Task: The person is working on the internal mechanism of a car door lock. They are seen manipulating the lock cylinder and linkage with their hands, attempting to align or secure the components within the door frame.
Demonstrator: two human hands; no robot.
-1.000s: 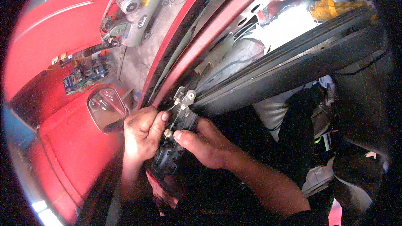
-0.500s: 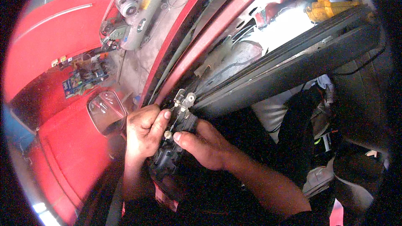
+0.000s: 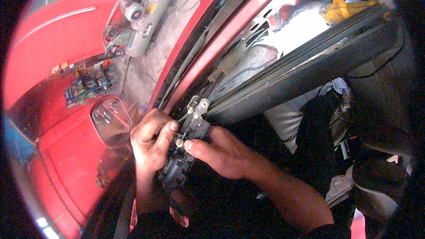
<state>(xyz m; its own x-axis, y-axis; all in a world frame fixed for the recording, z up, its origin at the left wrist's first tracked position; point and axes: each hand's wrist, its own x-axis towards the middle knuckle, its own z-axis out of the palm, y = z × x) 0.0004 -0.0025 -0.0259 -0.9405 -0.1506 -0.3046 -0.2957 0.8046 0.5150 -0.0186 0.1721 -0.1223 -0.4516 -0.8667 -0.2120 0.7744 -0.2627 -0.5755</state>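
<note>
Black latch assembly (image 3: 198, 129) sits between both hands, off the near end of the black door panel (image 3: 274, 94). Right hand (image 3: 223, 151) clasps its body, thumb beside the pale knob (image 3: 179, 142); left hand (image 3: 152, 135) pinches a thin rod (image 3: 183, 117). Left thumb now slightly farther from the metal bracket (image 3: 203, 105), baring more rod; probably fine adjustment, right grip unchanged.

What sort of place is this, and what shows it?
Likely a vehicle repair garage. A grey tank with a motor, probably an air compressor, stands on the floor; a side mirror shows at the left; left hand and right hand hold a black-and-metal mechanism.
</note>
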